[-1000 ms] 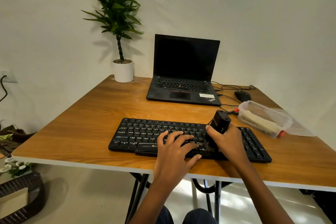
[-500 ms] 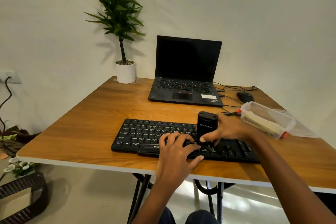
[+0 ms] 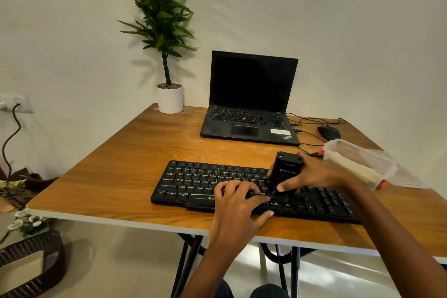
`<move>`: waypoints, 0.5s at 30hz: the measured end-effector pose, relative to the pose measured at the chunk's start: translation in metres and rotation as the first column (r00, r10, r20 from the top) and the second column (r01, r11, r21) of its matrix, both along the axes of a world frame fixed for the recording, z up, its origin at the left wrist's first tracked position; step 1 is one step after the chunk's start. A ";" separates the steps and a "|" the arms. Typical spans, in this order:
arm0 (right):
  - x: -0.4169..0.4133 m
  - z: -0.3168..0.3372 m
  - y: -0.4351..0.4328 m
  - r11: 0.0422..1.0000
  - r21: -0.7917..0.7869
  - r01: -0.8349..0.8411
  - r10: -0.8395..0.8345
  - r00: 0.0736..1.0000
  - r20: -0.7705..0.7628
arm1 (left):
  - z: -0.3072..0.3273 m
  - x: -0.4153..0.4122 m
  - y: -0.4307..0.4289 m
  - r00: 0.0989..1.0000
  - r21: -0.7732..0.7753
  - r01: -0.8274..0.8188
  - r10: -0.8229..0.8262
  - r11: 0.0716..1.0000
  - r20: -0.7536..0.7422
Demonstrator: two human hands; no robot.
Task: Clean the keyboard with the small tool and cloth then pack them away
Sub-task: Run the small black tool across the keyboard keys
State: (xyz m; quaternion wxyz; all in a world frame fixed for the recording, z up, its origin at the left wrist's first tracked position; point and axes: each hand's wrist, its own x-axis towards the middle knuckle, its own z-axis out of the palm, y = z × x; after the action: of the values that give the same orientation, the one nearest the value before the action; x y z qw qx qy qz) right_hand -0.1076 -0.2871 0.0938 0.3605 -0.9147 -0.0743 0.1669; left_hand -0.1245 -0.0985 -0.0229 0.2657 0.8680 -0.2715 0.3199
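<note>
The keyboard (image 3: 217, 182) lies before the laptop (image 3: 249, 113), container (image 3: 358, 162) at right.

— Entry, person: clothing?
— Dark blue trousers (image 3: 268, 291), knees at the lower edge.
— Arms?
— Left grip (image 3: 235, 210), right grip (image 3: 314, 174), both forearms: bare up to the frame edge.

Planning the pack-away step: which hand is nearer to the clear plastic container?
Right. The right hand holds the black tool on the keyboard, just left of the clear plastic container. The left hand rests on the keyboard farther left, beyond the tool.
</note>
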 end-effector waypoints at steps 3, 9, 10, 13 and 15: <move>-0.001 0.005 -0.007 0.999 -0.004 -0.046 0.046 0.999 -0.019 | 0.000 0.000 0.000 1.000 0.002 -0.002 0.002 1.000 0.004; 0.001 -0.004 0.000 0.998 0.041 -0.048 0.047 0.998 0.034 | -0.001 0.001 -0.001 1.000 -0.014 0.002 -0.002 1.000 0.011; 0.003 -0.003 0.000 0.999 0.033 -0.033 0.032 0.999 0.044 | -0.001 0.001 -0.001 1.000 -0.008 0.000 0.000 1.000 0.012; 0.008 0.004 0.004 0.993 -0.011 -0.118 0.118 0.993 -0.017 | 0.000 0.000 -0.001 1.000 0.007 -0.008 0.008 1.000 0.014; 0.014 0.006 0.005 0.990 -0.029 -0.140 0.138 0.990 -0.040 | 0.001 0.000 -0.001 1.000 0.008 -0.007 0.007 1.000 0.012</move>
State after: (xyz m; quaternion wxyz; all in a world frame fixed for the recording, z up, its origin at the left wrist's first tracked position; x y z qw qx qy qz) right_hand -0.0937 -0.2823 0.0997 0.3349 -0.9095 -0.1284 0.2101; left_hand -0.1244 -0.0990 -0.0221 0.2594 0.8679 -0.2715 0.3250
